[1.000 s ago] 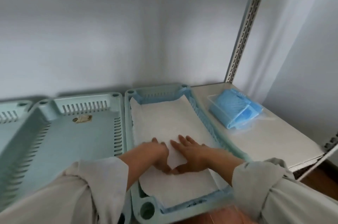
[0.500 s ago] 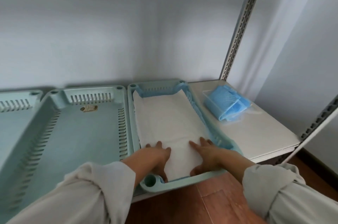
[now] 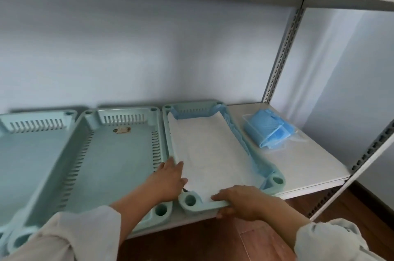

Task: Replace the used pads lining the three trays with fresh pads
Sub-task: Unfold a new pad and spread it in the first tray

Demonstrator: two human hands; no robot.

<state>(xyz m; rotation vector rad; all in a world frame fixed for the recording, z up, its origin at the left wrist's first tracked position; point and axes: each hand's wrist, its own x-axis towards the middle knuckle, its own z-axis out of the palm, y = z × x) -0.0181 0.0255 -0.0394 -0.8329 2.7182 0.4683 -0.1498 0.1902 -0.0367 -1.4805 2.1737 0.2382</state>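
Left tray [image 3: 32, 150] and middle tray [image 3: 119, 154], both unlined, on the shelf [image 3: 309, 167]. Left hand [image 3: 168, 177], fingers straight, rests on the right tray's [image 3: 275, 179] left rim. White pad [image 3: 209, 150] lines this tray. Right hand [image 3: 238, 200] grips its near rim. Packet of blue pads [image 3: 266, 128] lies beside it.

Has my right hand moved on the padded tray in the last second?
Yes. The right hand has slid back off the white pad toward the person and now grips the right tray at its front rim.
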